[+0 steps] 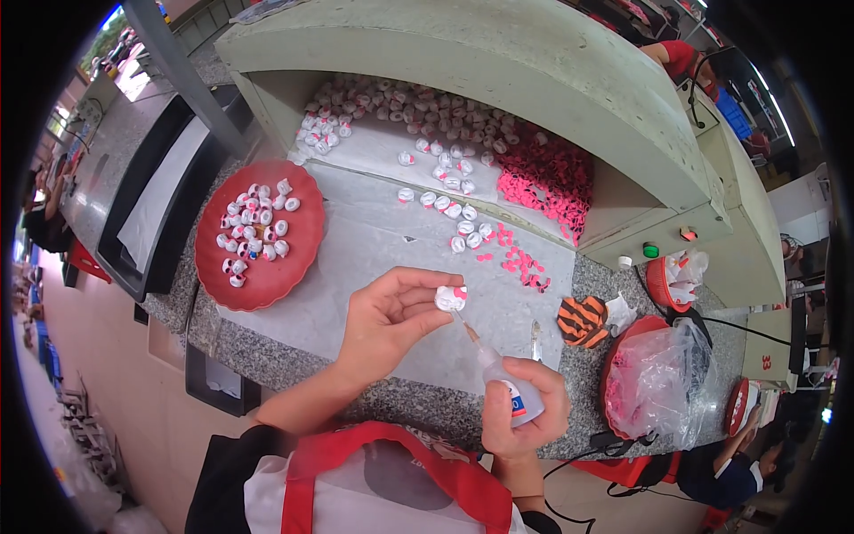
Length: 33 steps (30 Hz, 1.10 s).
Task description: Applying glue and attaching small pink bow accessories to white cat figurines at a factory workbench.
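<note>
My left hand (391, 311) pinches a small round white piece (451, 298) with a pink patch on it, held above the paper-covered bench. In my right hand (531, 411) is a clear squeeze bottle (509, 381) with a long thin nozzle, its tip close to the underside of the white piece; I cannot tell if they touch. Beyond my hands, several similar white pieces (452, 207) and loose pink bits (525, 267) lie on the white paper (365, 258). A red scalloped plate (212, 267) to the left holds more white pieces with pink parts.
A pale green metal housing (498, 58) arches over a heap of white pieces (445, 111) and a pile of pink bits (547, 191). To the right are an orange-and-black striped cloth (583, 322), a red bowl with a plastic bag (658, 378) and cables. Other people sit at benches nearby.
</note>
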Motion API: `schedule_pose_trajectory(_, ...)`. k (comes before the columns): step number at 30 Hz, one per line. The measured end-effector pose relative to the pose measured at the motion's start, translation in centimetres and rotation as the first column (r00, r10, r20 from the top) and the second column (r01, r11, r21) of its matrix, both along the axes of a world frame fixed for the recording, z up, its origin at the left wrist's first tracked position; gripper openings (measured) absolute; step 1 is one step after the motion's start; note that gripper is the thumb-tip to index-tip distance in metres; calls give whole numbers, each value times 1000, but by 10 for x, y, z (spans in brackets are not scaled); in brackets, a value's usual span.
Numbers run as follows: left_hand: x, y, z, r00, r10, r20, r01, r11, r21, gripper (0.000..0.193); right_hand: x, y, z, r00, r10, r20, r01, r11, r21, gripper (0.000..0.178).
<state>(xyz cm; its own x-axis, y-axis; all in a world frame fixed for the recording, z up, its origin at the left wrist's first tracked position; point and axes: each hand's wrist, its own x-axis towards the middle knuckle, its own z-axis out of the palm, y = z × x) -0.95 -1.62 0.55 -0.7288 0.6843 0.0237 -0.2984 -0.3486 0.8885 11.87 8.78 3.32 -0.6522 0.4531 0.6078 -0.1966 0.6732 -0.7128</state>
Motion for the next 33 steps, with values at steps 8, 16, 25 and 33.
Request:
schedule_pose_trajectory(8, -3, 2, -4, 995, -53, 81, 52, 998, 24, 34, 1, -2, -3, 997, -73, 36, 75, 994, -83, 22)
schedule_pose_trajectory(16, -3, 1, -2, 996, -54, 66, 54, 999, 3, 34, 1, 6, -4, 998, -61, -5, 62, 997, 40, 25)
schedule_pose_trajectory(25, -2, 3, -3, 996, -68, 55, 69, 998, 0, 33, 0, 6, -4, 1000, -1, -6, 1, 1000, 12, 26)
schedule_pose_trajectory(33, -8, 4, -22, 999, -23, 29, 26, 994, -102, 31, -14, 47, -82, 976, -107, 189, 214, 625, -751, 30)
